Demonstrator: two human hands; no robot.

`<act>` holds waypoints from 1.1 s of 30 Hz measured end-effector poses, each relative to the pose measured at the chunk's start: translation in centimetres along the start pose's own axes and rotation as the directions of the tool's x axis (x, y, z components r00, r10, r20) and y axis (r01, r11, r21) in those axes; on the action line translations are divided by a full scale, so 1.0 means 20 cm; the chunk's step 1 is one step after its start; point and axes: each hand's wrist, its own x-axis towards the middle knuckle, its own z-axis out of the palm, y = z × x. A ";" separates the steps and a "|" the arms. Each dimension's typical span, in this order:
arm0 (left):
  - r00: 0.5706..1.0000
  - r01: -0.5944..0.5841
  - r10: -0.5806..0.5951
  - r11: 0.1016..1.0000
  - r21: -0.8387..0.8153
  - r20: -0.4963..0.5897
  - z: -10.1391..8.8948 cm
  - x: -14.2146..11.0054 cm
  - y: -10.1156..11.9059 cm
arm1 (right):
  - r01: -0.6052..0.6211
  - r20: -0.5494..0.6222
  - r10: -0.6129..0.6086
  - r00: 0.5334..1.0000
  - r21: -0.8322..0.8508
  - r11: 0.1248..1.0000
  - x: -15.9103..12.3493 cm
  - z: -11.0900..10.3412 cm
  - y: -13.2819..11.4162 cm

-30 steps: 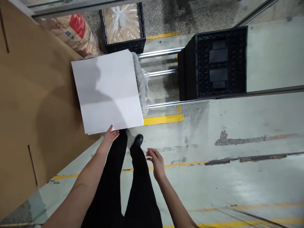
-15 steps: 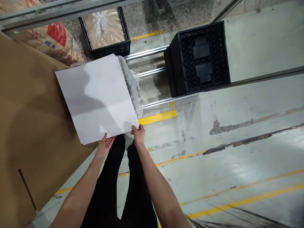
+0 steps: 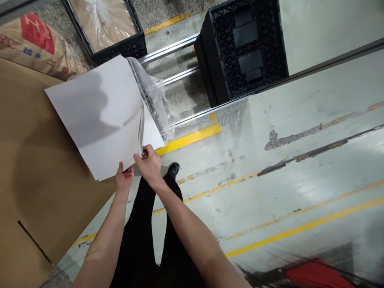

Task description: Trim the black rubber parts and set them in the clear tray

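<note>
A stack of large white sheets [image 3: 90, 116], paper or thin card, lies in front of me. My right hand [image 3: 150, 164] pinches the near right corner of the upper sheets and bends it up and leftward, baring more white sheet [image 3: 152, 134] underneath. At the near edge, my left hand [image 3: 124, 177] grips the same upper sheets, thumb on top and fingers curled below, partly hidden. Crumpled clear plastic [image 3: 159, 100] sticks out along the right side of the stack. What supports the stack is mostly covered.
Brown cardboard [image 3: 39, 132] spreads to the left. Behind stand a printed sack [image 3: 39, 44] and a black crate [image 3: 120, 50] holding a plastic-wrapped brown bundle. Metal rails [image 3: 183, 74] run right to stacked black crates [image 3: 222, 64]. Yellow lines [image 3: 192, 138] mark the floor.
My right hand has moved left, folding up the near right corner of the upper sheets. My left hand has closed on their near edge. The view has shifted, so everything sits further left.
</note>
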 end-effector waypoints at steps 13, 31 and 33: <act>0.989 -0.056 0.087 0.970 0.235 -0.123 -0.08 0.09 -0.01 | -0.210 -0.029 0.208 0.978 -0.194 0.958 0.52 -0.05 0.48; 0.987 -0.155 0.157 0.980 0.122 -0.011 -0.17 0.05 0.15 | -0.244 0.020 0.247 0.969 -0.107 0.964 0.15 0.20 0.32; 0.985 -0.170 0.168 0.979 0.109 0.028 -0.16 0.02 0.12 | -0.156 0.079 0.164 0.983 -0.095 0.983 0.11 0.18 0.22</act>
